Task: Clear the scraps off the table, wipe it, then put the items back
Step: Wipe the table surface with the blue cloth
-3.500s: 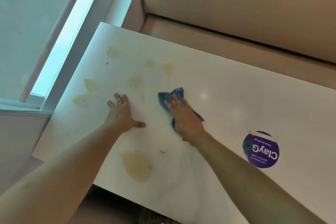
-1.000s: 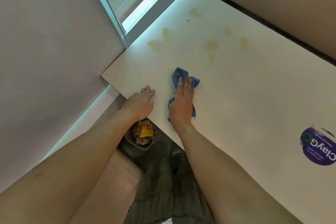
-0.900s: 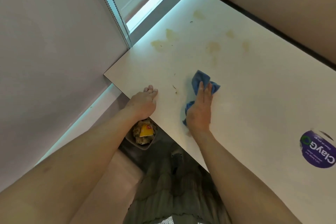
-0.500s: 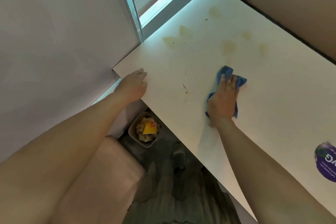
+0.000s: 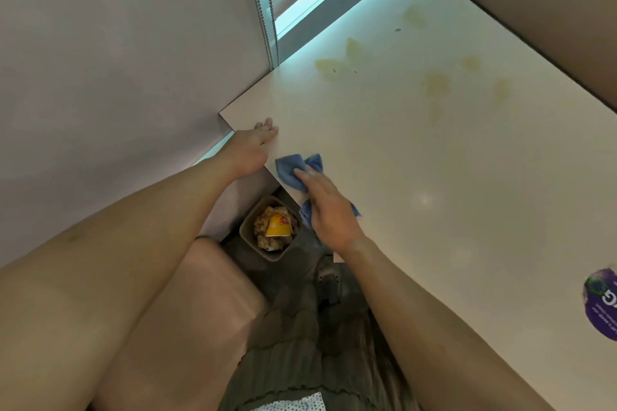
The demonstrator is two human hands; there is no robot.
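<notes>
My right hand presses a blue cloth flat on the white table, right at its near edge, fingers straight. My left hand rests at the table's near left edge by the corner, fingers extended onto the top. Yellowish stains mark the far part of the tabletop, with a couple of tiny dark specks among them. Below the edge, on the floor, a small bin holds food scraps and a yellow wrapper.
A purple round sticker lies on the table at the right. A bead chain hangs by the window at the table's left corner. A pink seat is below left, a beige bench back beyond the table.
My right hand has swept the cloth leftward and back to the table's near edge above the bin. The small scraps near the edge are gone from the top. My left hand stayed at the corner edge.
</notes>
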